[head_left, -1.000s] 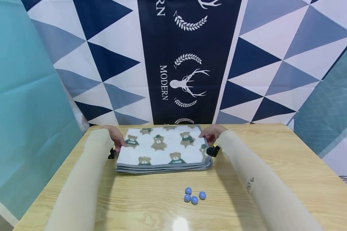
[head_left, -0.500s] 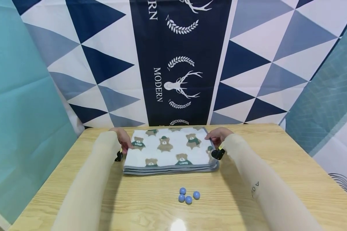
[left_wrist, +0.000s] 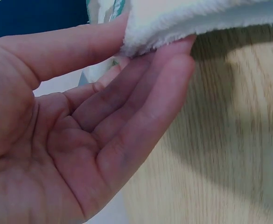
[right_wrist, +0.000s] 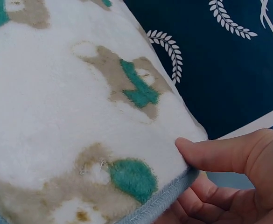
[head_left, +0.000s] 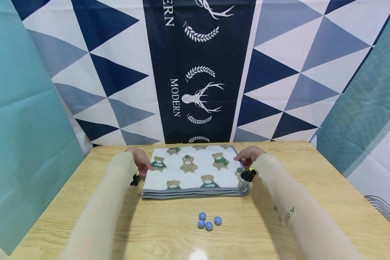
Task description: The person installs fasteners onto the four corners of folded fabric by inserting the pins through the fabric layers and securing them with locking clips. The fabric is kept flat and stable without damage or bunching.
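Note:
A folded white fleece blanket with brown bears in green and a grey-blue hem lies toward the back of the wooden table. At its left side my left hand pinches the folded edge; in the left wrist view the thumb lies above the blanket and the fingers reach beneath it. My right hand grips the opposite side, near the back corner. The right wrist view has the thumb pressed on top of the blanket and the other fingers curled under the hem.
Several small blue balls sit on the wooden table in front of the blanket. A patterned cloth wall rises behind the table's far edge. A teal panel borders the left side.
The head view has shifted slightly, so the blanket, hands and balls appear displaced in frame. Both hands keep hold of the blanket's sides throughout.

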Demonstrator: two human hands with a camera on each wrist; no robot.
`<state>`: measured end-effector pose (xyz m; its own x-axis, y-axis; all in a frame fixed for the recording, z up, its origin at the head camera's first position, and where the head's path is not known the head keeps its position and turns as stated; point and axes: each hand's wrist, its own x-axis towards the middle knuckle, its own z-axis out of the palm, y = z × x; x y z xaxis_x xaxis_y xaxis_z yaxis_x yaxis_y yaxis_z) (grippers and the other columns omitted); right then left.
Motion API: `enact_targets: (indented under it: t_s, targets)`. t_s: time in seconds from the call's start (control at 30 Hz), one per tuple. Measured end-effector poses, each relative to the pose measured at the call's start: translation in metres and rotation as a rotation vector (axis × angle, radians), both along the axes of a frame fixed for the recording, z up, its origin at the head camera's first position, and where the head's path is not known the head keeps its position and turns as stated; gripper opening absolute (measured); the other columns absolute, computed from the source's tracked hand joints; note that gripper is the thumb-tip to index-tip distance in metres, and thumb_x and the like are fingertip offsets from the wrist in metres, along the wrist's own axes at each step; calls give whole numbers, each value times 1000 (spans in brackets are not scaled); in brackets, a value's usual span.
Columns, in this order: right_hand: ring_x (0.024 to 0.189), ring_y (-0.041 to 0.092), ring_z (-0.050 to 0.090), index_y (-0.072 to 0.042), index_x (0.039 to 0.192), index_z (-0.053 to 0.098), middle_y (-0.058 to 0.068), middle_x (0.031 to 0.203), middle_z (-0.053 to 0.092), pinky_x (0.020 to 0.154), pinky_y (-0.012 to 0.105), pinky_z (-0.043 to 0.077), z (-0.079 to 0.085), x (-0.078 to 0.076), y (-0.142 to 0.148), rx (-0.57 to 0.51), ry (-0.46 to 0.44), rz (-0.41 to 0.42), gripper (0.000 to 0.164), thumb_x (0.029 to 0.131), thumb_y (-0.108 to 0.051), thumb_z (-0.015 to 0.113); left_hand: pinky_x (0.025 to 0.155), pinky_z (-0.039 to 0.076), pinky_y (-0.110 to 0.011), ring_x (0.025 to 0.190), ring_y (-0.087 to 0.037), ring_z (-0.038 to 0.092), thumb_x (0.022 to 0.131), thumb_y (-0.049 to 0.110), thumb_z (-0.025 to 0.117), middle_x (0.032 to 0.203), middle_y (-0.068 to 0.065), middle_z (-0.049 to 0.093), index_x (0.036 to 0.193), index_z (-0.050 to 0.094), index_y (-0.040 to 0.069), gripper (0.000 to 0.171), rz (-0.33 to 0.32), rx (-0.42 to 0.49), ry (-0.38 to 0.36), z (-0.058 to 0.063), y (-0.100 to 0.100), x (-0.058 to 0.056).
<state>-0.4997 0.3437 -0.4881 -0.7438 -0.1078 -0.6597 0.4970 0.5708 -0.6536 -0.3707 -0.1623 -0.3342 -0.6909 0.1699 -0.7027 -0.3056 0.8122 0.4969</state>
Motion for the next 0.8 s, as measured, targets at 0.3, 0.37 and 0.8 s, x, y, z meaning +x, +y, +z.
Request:
enact_targets:
  t_s: [0.3, 0.37, 0.8]
  targets:
    - [54, 6, 54, -13, 69, 58, -10, 48, 48, 59, 21, 48, 64, 61, -26, 32, -14, -86, 29, 75, -27, 82, 62, 56, -19, 59, -10, 62, 89, 13, 66, 68, -4, 62, 81, 63, 3, 14, 16, 2, 2, -1, 12, 0]
    - [56, 6, 51, -11, 73, 57, -8, 51, 46, 60, 20, 46, 103, 97, -47, 63, 5, -97, 23, 85, -23, 73, 62, 56, -19, 59, -10, 62, 89, 13, 67, 67, -4, 61, 80, 63, 3, 14, 14, 2, 3, -3, 13, 0]
    - [55, 4, 50, -8, 76, 54, -7, 53, 45, 62, 16, 47, 144, 147, -58, 67, 28, -227, 20, 92, -16, 64, 65, 58, -23, 59, -11, 63, 88, 13, 68, 68, -5, 64, 84, 66, 2, 12, -4, 29, 14, -17, 21, -1]
